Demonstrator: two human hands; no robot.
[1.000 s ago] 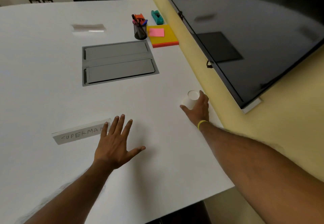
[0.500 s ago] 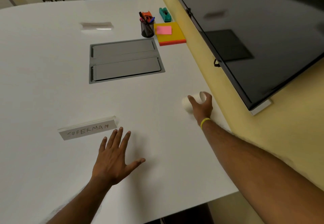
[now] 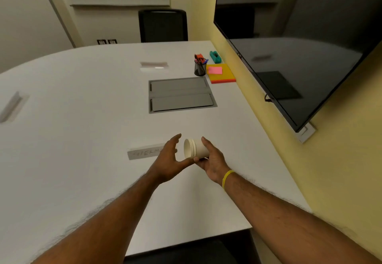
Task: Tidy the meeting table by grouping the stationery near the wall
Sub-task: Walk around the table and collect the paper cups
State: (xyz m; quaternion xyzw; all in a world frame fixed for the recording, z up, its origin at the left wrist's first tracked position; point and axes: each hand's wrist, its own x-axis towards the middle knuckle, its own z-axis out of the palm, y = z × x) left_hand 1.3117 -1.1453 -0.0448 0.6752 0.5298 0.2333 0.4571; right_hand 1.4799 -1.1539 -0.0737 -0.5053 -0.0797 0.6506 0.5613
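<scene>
Fingers (image 3: 205, 141) of right hand (image 3: 213, 160) clasp a sideways white jar (image 3: 196, 149); left hand (image 3: 167, 160) spread beside; pen cup (image 3: 200, 69) holds pens (image 3: 199, 60).

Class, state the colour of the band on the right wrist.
Yellow: the thin wristband, best in head view.

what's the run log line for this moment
right hand: grips white jar, tilted sideways | left hand: open beside jar mouth | pen cup, sticky notes: near wall
</scene>
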